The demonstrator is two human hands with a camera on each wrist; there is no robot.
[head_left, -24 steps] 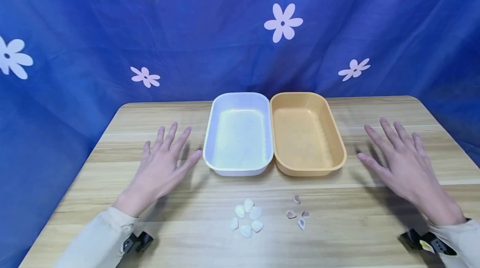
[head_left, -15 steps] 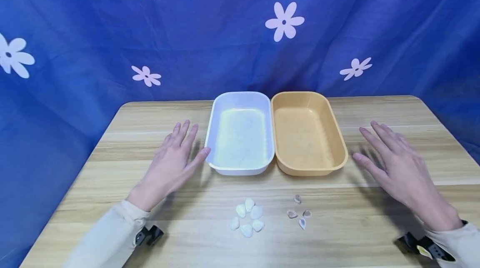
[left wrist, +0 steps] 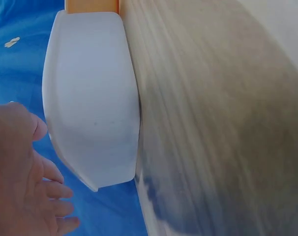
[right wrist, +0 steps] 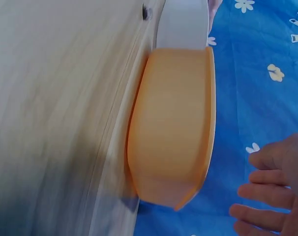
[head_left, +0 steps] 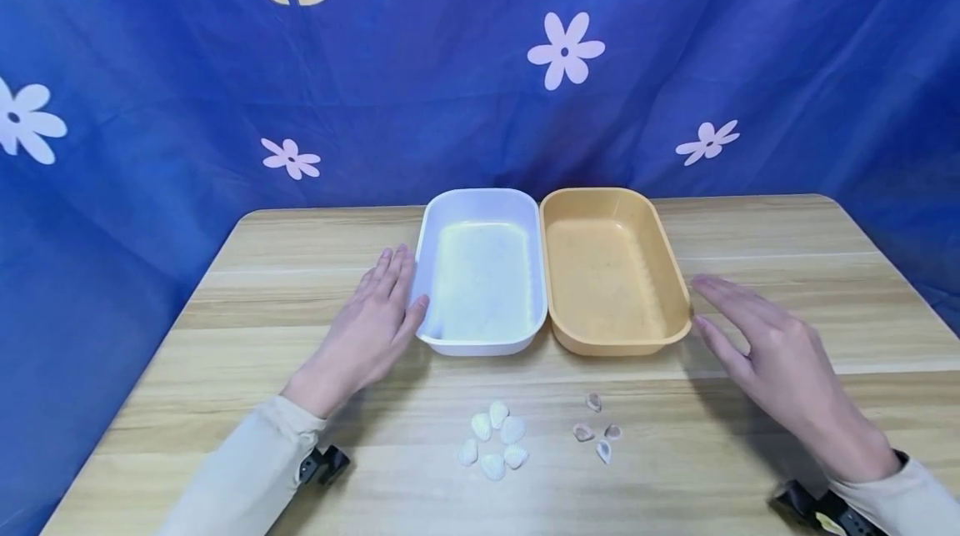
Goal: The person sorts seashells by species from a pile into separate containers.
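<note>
My left hand point(head_left: 363, 336) is at the left side of the white tray point(head_left: 480, 348), fingers extended and thumb overlapping its rim in the head view. Whether it touches the rim, I cannot tell. My right hand point(head_left: 783, 365) hovers by the right side of the tan-orange tray point(head_left: 611, 348), fingertips near its rim and nothing held. In the right wrist view its fingers point(right wrist: 267, 195) appear apart from the tray wall. The two trays stand side by side. In front of them lie several white seashells point(head_left: 492, 467) in a ring and several small brownish seashells point(head_left: 582, 433).
The wooden table point(head_left: 225, 386) has rounded far corners. A blue cloth point(head_left: 420, 61) with flower shapes hangs behind its far edge. Black wrist cameras point(head_left: 324, 465) show at both cuffs.
My left hand has moved right to the white tray, its fingers drawing closer together. My right hand has come left toward the orange tray. Trays and shells stay in place.
</note>
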